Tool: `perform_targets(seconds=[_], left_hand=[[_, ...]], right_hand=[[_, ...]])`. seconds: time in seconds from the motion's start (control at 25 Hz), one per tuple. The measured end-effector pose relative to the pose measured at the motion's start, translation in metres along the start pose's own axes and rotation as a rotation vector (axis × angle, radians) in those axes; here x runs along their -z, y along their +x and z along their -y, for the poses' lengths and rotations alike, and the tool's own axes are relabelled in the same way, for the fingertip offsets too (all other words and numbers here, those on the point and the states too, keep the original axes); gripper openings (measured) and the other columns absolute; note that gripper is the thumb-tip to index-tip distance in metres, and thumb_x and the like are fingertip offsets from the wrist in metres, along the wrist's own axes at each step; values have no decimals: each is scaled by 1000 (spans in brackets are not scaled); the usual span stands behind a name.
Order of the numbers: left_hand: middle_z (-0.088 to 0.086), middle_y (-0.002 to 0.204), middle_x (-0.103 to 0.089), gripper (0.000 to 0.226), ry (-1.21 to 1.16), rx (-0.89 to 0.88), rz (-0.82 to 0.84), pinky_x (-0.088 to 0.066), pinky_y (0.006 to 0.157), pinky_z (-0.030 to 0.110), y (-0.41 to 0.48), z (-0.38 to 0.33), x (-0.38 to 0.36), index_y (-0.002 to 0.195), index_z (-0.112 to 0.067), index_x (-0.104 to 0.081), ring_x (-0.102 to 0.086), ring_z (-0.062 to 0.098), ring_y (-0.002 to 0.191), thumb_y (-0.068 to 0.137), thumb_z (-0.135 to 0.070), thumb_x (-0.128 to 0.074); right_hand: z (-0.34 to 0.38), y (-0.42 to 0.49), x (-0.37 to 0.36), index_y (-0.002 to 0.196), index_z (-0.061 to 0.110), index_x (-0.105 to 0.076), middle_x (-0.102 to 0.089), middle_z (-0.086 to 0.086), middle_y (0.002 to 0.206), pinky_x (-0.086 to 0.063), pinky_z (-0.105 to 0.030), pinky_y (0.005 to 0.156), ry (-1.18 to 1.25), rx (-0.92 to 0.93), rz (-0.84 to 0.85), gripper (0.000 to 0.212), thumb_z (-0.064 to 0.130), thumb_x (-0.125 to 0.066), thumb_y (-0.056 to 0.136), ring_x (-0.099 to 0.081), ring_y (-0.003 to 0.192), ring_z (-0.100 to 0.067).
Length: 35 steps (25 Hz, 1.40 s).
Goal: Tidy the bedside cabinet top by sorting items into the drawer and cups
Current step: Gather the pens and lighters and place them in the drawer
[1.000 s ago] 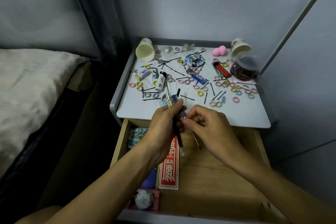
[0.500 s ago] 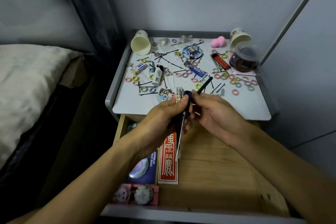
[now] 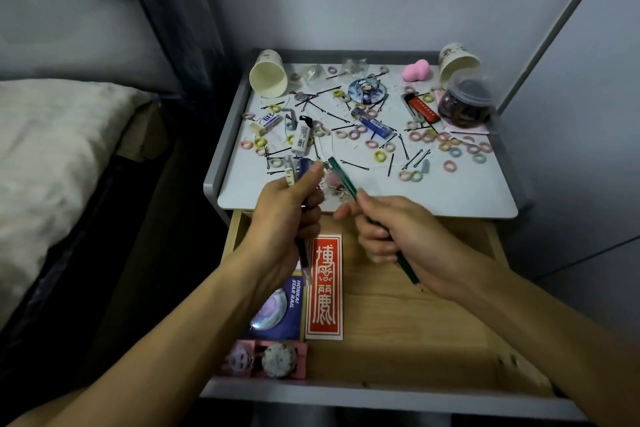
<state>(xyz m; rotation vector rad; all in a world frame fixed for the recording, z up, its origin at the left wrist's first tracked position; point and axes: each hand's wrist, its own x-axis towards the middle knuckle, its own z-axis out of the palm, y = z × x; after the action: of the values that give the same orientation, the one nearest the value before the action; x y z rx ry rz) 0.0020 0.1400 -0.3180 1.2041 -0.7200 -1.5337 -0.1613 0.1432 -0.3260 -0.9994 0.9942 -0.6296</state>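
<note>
— Above the front edge of the white cabinet top (image 3: 381, 199), in the head view, what is each hand doing?
— The left hand (image 3: 287, 218) is curled round a bundle of clear and dark-barrelled pens (image 3: 292, 173), tips pointing down toward the open wooden drawer (image 3: 415, 322). The right hand (image 3: 398, 236) grips a slim green pencil (image 3: 341, 177), held slantwise, apart from the bundle.
— So which step?
— Gathering the writing things, I'd judge; small pastel elastic hair rings (image 3: 380, 156) and thin black metal hairpins (image 3: 355, 165) lie unsorted across the top, and the cream paper cup (image 3: 268, 78) at the back left corner lies on its side.
— And next?
— Probably laying the lot on the drawer's bare floor, right of the red printed card (image 3: 323, 288). That calls for lowering both hands clear of the front edge and loosening the fingers gently, so nothing rolls.
</note>
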Motion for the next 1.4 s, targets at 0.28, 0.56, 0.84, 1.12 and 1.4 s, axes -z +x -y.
perform_targets(seconds=[0.28,0.56,0.84,1.12,1.4], left_hand=[[-2,51,-34,28,128,-52,-77,-29,39,19,0,1,5,70,-11,-52,-25,8,37,90,-24,-68],[1,55,-43,25,291,-75,-129,-25,39,21,2,2,20,90,-4,-61,-29,9,38,90,-27,-68],[-2,62,-38,20,77,6,-224,-17,42,20,7,-19,43,104,-9,-57,-23,7,46,99,-28,-53],[-2,57,-47,43,-106,121,-204,-24,37,18,3,-27,59,107,-7,-58,-30,6,43,101,-47,-43],[-1,61,-46,43,-125,116,-187,-25,38,18,4,-30,63,108,-7,-57,-32,7,43,100,-47,-43]], right_hand=[[-11,-4,1,112,6,-69,-50,1,70,-36,-23,56,54,-47,150,35,28,-44,101,-43,59,-10],[-20,-10,12,105,11,-75,-73,2,89,-42,-23,64,-180,-110,194,21,16,-59,92,-59,71,-8],[-31,-3,11,108,3,-67,-70,1,75,-41,-16,48,-340,-269,243,22,13,-65,89,-53,56,-5],[-103,32,-17,96,8,-56,-69,-8,80,-51,-19,50,-582,-420,40,5,10,-60,94,-60,53,-8],[-143,76,-42,80,7,-59,-64,-8,67,-57,-32,61,-738,-273,-202,16,15,-61,94,-63,55,-16]])
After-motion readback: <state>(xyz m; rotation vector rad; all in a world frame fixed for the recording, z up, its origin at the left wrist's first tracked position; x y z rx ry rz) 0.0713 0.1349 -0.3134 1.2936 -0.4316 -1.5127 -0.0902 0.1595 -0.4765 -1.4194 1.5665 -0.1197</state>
